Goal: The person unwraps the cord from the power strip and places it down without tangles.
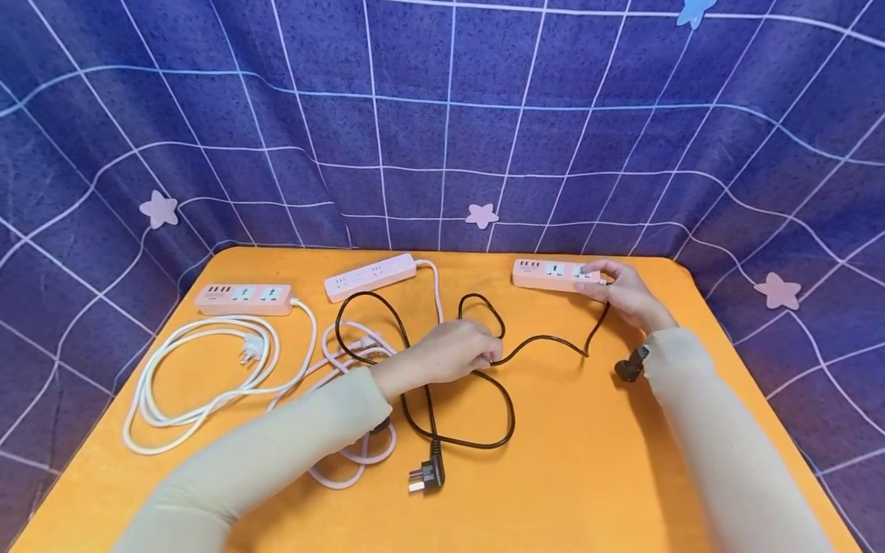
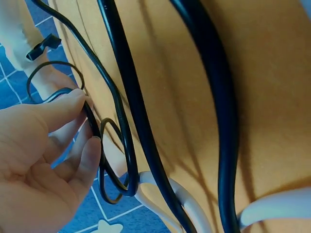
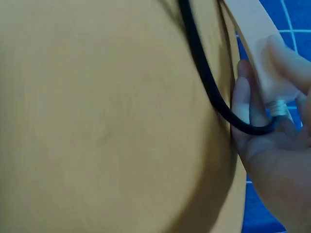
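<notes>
My left hand (image 1: pixel 459 352) pinches a black power cord (image 2: pixel 90 114) between thumb and fingers, near the middle of the table. At the back right, my right hand (image 1: pixel 625 296) grips the cord end of a pink power strip (image 1: pixel 532 270), thumb on one face and fingers on the other in the right wrist view. From that end the black cord (image 3: pixel 209 87) runs to the left hand, then spreads into loose loops. Its black plug (image 1: pixel 430 470) lies toward the front. Some loops cross over a lilac cord (image 1: pixel 336 485), partly hidden by the left forearm.
A second pink power strip (image 1: pixel 243 299) stands at the left, its white cord (image 1: pixel 141 399) coiled beside it with a white plug (image 1: pixel 252 349). Between the strips lies a lilac power strip (image 1: pixel 369 276). A blue gridded curtain (image 1: pixel 415 130) surrounds the orange table (image 1: pixel 553 476).
</notes>
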The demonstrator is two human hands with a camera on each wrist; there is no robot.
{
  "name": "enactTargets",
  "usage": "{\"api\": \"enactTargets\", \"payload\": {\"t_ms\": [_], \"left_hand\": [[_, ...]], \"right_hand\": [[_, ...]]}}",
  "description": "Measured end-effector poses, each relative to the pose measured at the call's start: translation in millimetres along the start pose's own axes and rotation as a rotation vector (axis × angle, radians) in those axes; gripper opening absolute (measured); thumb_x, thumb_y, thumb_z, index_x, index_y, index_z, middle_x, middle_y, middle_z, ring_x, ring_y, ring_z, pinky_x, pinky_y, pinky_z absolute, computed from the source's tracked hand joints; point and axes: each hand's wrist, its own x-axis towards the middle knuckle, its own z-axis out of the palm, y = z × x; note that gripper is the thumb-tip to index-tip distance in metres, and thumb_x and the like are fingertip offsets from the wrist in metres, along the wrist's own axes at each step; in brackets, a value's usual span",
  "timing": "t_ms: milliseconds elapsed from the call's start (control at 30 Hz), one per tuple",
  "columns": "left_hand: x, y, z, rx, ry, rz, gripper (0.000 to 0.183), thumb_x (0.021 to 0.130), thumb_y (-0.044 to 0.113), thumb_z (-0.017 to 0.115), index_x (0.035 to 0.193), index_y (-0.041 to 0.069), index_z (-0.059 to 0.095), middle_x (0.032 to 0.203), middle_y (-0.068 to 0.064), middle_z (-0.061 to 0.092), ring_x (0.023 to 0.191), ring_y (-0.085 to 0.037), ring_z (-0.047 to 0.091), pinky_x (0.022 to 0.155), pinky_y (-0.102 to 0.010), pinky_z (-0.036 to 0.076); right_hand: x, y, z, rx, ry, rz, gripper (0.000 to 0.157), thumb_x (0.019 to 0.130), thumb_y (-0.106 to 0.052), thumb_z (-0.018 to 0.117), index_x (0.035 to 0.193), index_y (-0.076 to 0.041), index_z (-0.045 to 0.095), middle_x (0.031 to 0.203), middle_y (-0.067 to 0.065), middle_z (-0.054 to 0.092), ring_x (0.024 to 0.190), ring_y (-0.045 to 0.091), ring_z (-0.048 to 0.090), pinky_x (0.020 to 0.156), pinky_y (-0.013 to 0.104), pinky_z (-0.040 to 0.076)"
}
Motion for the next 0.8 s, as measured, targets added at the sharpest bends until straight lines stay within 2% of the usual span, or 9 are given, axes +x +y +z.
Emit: {"api": "enactTargets", "payload": {"t_ms": [100,167,333,500,633,667,700,800], "left_hand": [[1.0,-0.1,0.7,0.006,0.004,0.004,0.004,0.097,0.013,0.079,0.097,0.016,0.076,0.093,0.006,0.07,0.086,-0.01,0.062,0.079,-0.029,0.053],[1.7,-0.5,2.3,0.011,0.004,0.004,0.004,0.098,0.013,0.078,0.098,0.016,0.077,0.095,0.006,0.072,0.089,-0.01,0.065,0.081,-0.03,0.054],[4.4,0.8,8.1,0.019,0.0,0.013,0.005,0.099,0.011,0.076,0.097,0.015,0.075,0.093,0.003,0.072,0.086,-0.012,0.063,0.078,-0.029,0.052],[8.4,5.5,10.8,0.025,-0.034,0.027,0.007,0.1,0.011,0.075,0.094,0.013,0.072,0.09,0.002,0.068,0.084,-0.011,0.06,0.077,-0.026,0.049],[12.6,8.8,11.6,0.063,-0.09,0.047,0.011,0.101,0.011,0.073,0.092,0.01,0.068,0.087,-0.001,0.062,0.082,-0.015,0.056,0.076,-0.029,0.045],[13.6,9.3,12.1,0.074,-0.1,0.045,0.004,0.102,0.012,0.073,0.098,0.01,0.072,0.091,-0.001,0.065,0.085,-0.015,0.06,0.079,-0.028,0.048],[14.5,10.2,12.1,0.083,-0.111,0.039,0.006,0.103,0.013,0.072,0.107,0.01,0.075,0.096,-0.001,0.068,0.09,-0.015,0.062,0.083,-0.029,0.05],[17.2,11.7,12.6,0.104,-0.144,0.007,0.033,0.105,0.017,0.069,0.137,0.011,0.071,0.115,-0.004,0.072,0.106,-0.019,0.067,0.095,-0.032,0.053]], "right_hand": [[-0.4,-4.4,-3.6,-0.233,-0.022,-0.016,0.047,0.097,-0.013,0.08,0.136,0.005,0.06,0.143,0.012,0.054,0.119,0.019,0.051,0.086,0.017,0.047],[-0.6,-9.6,-4.2,-0.355,-0.039,-0.051,0.044,0.097,-0.016,0.08,0.134,0.003,0.063,0.144,0.017,0.056,0.124,0.024,0.049,0.091,0.018,0.044],[3.3,-20.5,-1.5,-0.549,-0.064,-0.148,0.029,0.097,-0.014,0.08,0.12,-0.001,0.069,0.123,0.02,0.062,0.112,0.03,0.049,0.089,0.028,0.042],[9.3,-23.4,4.4,-0.649,-0.056,-0.2,0.019,0.095,-0.008,0.08,0.11,-0.002,0.069,0.117,0.02,0.064,0.102,0.033,0.05,0.088,0.04,0.039],[13.0,-22.3,7.4,-0.703,-0.052,-0.205,0.018,0.095,-0.005,0.08,0.108,-0.003,0.068,0.108,0.019,0.063,0.099,0.033,0.05,0.089,0.044,0.037],[13.7,-21.9,7.9,-0.708,-0.055,-0.205,0.019,0.095,-0.004,0.079,0.109,-0.003,0.067,0.104,0.019,0.061,0.098,0.033,0.05,0.088,0.044,0.037],[14.3,-21.9,8.6,-0.708,-0.056,-0.206,0.02,0.095,-0.004,0.079,0.11,-0.002,0.067,0.101,0.018,0.059,0.097,0.033,0.05,0.088,0.045,0.037],[15.1,-23.3,11.2,-0.698,-0.055,-0.217,0.026,0.095,-0.003,0.079,0.115,-0.001,0.063,0.096,0.019,0.053,0.1,0.035,0.051,0.092,0.047,0.039]]}}
